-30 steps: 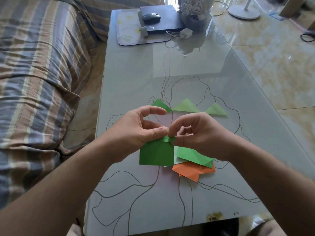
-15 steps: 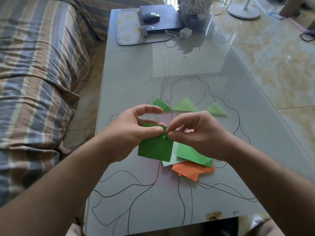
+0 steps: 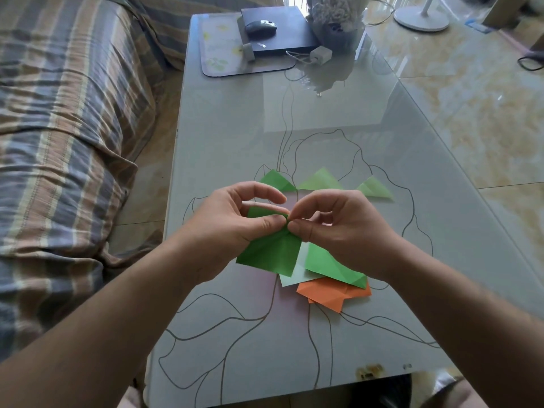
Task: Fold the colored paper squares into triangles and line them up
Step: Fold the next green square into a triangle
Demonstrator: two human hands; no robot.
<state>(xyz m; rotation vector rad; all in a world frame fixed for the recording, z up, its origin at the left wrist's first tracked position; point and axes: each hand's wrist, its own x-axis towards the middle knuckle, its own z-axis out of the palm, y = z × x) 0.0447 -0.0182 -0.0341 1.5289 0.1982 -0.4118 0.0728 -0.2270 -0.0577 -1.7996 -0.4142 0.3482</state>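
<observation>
A dark green paper square (image 3: 272, 254) is lifted above the glass table (image 3: 294, 128), bent over on itself. My left hand (image 3: 235, 222) pinches its top corner between thumb and fingers. My right hand (image 3: 335, 228) pinches the same corner from the right, fingertips meeting the left hand's. Three folded green triangles lie in a row beyond the hands: a dark one (image 3: 278, 181), a pale one (image 3: 321, 180) and another pale one (image 3: 375, 188). Under my right wrist lies a loose pile: a green sheet (image 3: 329, 265), a pale sheet (image 3: 295, 276) and orange sheets (image 3: 332, 293).
At the table's far end sit a mat (image 3: 223, 51), a black box (image 3: 279, 30) with a mouse (image 3: 260, 26), a white charger (image 3: 319, 54) and a bouquet (image 3: 338, 16). A striped sofa (image 3: 64, 128) runs along the left. Tiled floor and a fan base (image 3: 421, 16) lie to the right.
The dark green square has been raised off the pile and tilted, its top corner brought over. Both hands moved slightly away from me, still pinching it.
</observation>
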